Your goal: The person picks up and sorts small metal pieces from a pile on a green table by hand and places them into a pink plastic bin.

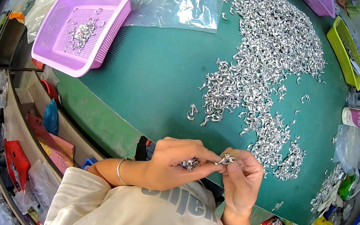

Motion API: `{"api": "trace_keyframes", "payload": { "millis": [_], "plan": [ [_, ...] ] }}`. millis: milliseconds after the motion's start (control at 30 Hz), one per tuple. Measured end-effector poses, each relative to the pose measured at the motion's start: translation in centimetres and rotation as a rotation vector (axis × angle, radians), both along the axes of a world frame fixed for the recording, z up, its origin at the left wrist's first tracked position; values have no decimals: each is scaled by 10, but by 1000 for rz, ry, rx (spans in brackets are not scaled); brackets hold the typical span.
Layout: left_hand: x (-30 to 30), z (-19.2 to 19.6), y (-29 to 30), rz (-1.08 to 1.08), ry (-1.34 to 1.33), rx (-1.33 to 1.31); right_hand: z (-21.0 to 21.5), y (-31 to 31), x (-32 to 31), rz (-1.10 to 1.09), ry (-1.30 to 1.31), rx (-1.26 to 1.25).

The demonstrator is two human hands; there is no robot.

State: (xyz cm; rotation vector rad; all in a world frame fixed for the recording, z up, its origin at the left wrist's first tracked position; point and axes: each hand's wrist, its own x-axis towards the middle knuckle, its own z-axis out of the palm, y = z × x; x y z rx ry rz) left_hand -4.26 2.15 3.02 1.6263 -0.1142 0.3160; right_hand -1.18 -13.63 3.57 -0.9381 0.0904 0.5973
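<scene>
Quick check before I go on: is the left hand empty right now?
No, silvery metal pieces show within the curled fingers of the left hand.

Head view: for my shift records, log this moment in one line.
left hand: holding metal parts; right hand: pinching metal parts; table: pile; left basket: more parts

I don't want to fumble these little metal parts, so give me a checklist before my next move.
1. Grip: ok, the right hand pinches a metal part.
2. Second hold: ok, the left hand curls around more parts.
3. Tidy surface: not ok, stray parts lie apart from the main pile.
4. Room in the purple basket at left: ok, its bottom is only partly covered.
5. Flaws on the pinched part: cannot tell, too small.
</scene>
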Motion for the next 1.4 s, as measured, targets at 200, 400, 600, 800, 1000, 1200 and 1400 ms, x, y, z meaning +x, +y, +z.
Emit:
{"api": "trace_keyframes", "payload": {
  "millis": [200,400,600,800,1000,1200,1400],
  "plan": [
    [0,1,-1,11,2,25,-3,-2,0,16,54,43],
    [1,5,1,-13,-34,148,-5,-4,1,35,91,81],
    [0,3,0,16,-159,292,-7,-4,0,51,63,88],
    [0,6,2,-18,-152,319,-8,-6,-1,50,59,110],
    [3,12,2,-63,-8,197,-5,-7,-1,25,60,87],
    [9,18,6,-163,268,-92,2,-9,0,-8,2,56],
    [11,21,3,-188,276,-100,7,-12,0,-15,-14,49]
  ]
}}
